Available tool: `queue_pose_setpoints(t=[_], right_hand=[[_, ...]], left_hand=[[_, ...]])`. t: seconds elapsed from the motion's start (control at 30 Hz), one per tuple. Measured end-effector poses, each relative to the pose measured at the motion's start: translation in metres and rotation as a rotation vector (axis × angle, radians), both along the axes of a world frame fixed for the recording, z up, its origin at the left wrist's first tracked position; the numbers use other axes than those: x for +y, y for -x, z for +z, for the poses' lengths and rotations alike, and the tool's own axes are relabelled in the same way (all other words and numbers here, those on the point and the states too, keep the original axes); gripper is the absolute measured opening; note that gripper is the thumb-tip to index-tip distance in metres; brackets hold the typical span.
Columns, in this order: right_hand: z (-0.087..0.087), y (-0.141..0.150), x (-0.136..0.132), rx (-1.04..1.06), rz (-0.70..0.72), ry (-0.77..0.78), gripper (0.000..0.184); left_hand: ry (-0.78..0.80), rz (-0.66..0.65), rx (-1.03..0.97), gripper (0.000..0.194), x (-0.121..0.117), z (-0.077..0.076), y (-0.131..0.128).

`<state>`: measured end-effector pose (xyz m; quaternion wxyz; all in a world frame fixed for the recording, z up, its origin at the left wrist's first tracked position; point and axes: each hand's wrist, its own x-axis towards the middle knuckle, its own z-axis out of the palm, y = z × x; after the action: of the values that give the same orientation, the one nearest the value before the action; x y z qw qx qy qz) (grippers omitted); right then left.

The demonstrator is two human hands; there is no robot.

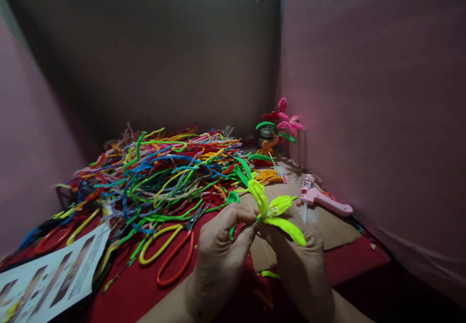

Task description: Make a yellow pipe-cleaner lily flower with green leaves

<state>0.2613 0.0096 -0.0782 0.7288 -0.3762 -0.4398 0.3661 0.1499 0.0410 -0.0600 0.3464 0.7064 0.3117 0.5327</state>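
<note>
While the left hand (220, 245) pinched the yellow flower (273, 209) at its base between thumb and forefinger, the right hand (304, 260) curled in from the other side with its fingertips at the same spot. Part of it lay behind a petal, and whether it gripped the base too could not be told. The flower was held up off the tabletop (138, 294), toward the near edge and right of the middle, its petals spread around a pale centre. Green leaves (243, 168) showed just behind it.

Beneath it, cardboard (335, 226) stretched toward the right edge, with the pink glue gun (320, 198) on it, handle toward that edge. Orange strips (269, 176) lay beyond the flower. At the far right corner a pink flower (289, 123) stood near a jar (267, 134).

A tangled pile of pipe cleaners (174, 168) in many colours filled the far left part. Scissors (188, 225) lay between the pile and the left hand, red and yellow loops toward the near edge. A printed sheet (83, 260) lay at the near left corner.
</note>
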Motion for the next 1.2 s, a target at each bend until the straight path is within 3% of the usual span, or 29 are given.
queue_pose_setpoints(t=[0.1,0.33,0.47,0.57,0.63,0.7,0.8,0.9,1.03,1.2], right_hand=[[0.003,0.005,0.002,0.089,0.015,0.001,0.010],[-0.003,0.007,0.002,0.190,0.064,0.082,0.011],[-0.005,0.012,0.003,0.262,0.127,0.007,0.017],[-0.002,0.012,0.006,0.276,0.144,-0.016,0.016],[0.000,0.009,0.008,0.241,0.133,-0.006,0.014],[0.002,0.005,0.009,0.197,0.108,0.018,0.010],[0.004,-0.003,0.010,0.158,0.080,0.050,0.007],[0.002,-0.007,0.012,0.146,0.114,0.059,0.007],[-0.007,-0.009,0.014,0.185,0.231,0.061,0.010],[-0.011,-0.018,0.017,0.193,0.463,0.151,0.014]], left_hand=[[-0.130,-0.001,0.012,0.011,0.001,-0.001,0.000],[-0.254,0.043,0.061,0.012,0.002,0.003,-0.001],[-0.416,0.094,0.136,0.014,-0.001,0.004,0.002],[-0.414,0.107,0.175,0.017,-0.002,0.003,0.004],[-0.305,0.075,0.134,0.015,-0.002,0.004,0.004],[-0.085,0.004,0.057,0.011,-0.001,0.007,0.004],[0.312,-0.178,-0.125,0.007,0.002,0.015,0.002],[0.570,-0.354,-0.300,0.004,0.007,0.019,0.000],[0.759,-0.477,-0.336,0.006,0.011,0.017,-0.002],[0.778,-0.602,-0.215,0.023,0.012,0.019,0.000]])
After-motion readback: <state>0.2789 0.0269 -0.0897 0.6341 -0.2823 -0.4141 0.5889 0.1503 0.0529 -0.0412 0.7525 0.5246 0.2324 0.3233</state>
